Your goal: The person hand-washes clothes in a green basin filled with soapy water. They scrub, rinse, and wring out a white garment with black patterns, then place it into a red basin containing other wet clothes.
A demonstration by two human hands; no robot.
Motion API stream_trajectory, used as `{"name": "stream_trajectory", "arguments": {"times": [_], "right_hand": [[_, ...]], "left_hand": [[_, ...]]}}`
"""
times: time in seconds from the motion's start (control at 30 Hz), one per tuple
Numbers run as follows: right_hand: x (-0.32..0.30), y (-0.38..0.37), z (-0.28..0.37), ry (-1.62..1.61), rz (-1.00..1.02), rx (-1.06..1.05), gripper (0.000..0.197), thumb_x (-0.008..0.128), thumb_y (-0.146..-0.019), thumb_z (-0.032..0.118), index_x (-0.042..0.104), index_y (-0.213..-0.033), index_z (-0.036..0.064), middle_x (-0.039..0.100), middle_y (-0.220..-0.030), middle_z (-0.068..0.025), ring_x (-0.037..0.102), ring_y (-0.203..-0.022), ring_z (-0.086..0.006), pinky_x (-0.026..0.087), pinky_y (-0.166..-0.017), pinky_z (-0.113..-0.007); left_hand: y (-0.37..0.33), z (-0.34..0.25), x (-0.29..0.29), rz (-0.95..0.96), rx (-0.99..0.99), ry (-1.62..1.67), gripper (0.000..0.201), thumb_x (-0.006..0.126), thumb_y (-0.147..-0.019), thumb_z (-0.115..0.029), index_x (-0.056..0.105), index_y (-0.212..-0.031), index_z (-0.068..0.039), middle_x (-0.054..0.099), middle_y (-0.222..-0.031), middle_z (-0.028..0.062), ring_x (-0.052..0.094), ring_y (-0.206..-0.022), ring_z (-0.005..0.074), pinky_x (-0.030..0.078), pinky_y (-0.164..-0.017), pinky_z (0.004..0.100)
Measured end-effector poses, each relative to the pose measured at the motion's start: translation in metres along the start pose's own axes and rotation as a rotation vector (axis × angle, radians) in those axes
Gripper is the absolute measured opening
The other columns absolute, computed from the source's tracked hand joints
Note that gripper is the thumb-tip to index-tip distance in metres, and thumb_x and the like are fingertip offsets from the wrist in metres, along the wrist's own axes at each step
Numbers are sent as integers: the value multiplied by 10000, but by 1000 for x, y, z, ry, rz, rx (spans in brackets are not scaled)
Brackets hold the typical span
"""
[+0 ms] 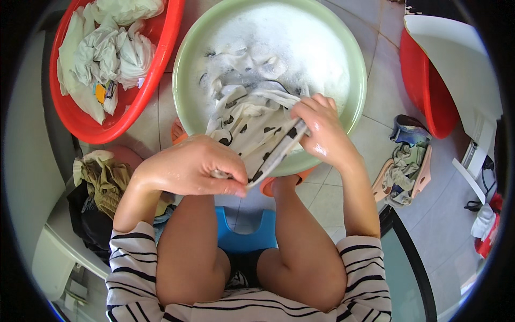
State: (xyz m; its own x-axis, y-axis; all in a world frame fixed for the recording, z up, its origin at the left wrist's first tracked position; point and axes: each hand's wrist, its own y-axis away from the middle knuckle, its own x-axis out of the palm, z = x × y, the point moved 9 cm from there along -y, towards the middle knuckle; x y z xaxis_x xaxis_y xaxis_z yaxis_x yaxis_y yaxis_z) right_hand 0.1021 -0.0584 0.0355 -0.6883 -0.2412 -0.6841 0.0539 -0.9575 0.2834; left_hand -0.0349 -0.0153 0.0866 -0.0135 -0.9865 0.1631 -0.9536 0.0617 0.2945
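Between my two hands stretches a wet white garment point(256, 122) with dark spots, its edge pulled taut toward me. My left hand point(196, 165) pinches one end of that edge at the near rim of the basin. My right hand point(322, 129) grips the other end, fingers curled over the cloth. The garment's far part lies in foamy water inside a large pale green basin point(180, 70). White suds point(300, 37) cover most of the water. Wet skin shows on both hands.
At the far left a red basin point(166, 53) holds white clothes point(102, 51). Dark and khaki clothes point(104, 182) are heaped at my left. A pink slipper point(424, 166) with crumpled cloth sits at right, near another red basin point(424, 80). A blue stool point(244, 239) is beneath me.
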Motion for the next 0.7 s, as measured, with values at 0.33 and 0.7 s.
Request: {"name": "stream_trajectory", "arguments": {"times": [0.33, 0.7], "right_hand": [[-99, 61, 42, -651, -308, -122, 276, 698, -674, -14, 426, -669, 33, 438, -616, -31, 377, -505, -209, 327, -488, -276], [2, 5, 9, -305, -29, -17, 214, 609, -796, 25, 579, -1008, 16, 614, -895, -70, 565, -869, -151, 445, -779, -278]], "left_hand": [[15, -28, -37, -264, 160, -200, 183, 675, -605, 12, 528, -680, -67, 521, -719, 45, 489, -700, 250, 388, -634, 325], [15, -19, -50, -458, 154, -34, 162, 603, -674, 9, 477, -735, -71, 585, -851, 64, 544, -890, 278, 403, -848, 409]]}}
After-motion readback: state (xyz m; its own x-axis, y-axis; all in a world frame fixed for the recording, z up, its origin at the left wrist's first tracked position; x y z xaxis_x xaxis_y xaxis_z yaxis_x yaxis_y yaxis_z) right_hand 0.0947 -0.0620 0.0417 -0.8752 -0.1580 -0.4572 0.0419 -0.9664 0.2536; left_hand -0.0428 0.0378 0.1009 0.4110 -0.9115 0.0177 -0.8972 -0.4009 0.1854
